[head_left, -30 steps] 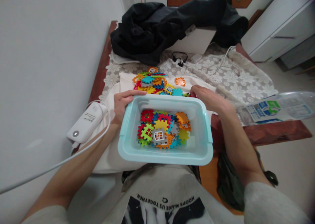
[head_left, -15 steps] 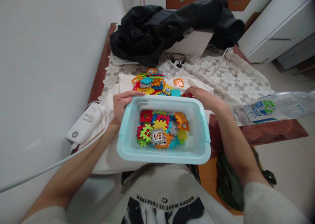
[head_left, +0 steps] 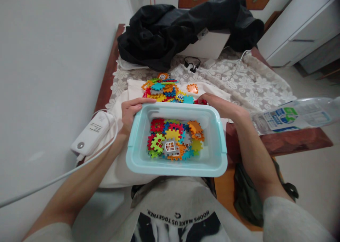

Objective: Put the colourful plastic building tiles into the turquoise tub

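Observation:
A light blue plastic bin with colourful interlocking plastic tiles inside is close to my body. My left hand grips its far left corner, fingers along the rim and thumb bent in. Beyond the far rim, a pile of similar tiles lies on a white cloth, partly hidden by the bin. My right hand reaches behind the bin's far right side, fingers curled down at red tiles on the pile's right edge. The rim hides its fingertips, so whether a tile is held is unclear.
An orange tile lies apart from the pile. A clear plastic bottle lies at the right table edge. A white power bank-like box with a cable is at left. Farther back are black headphones and a dark jacket.
Almost nothing differs. My right hand and the red tiles beside it have shifted slightly left; my left hand keeps its grip on the bin.

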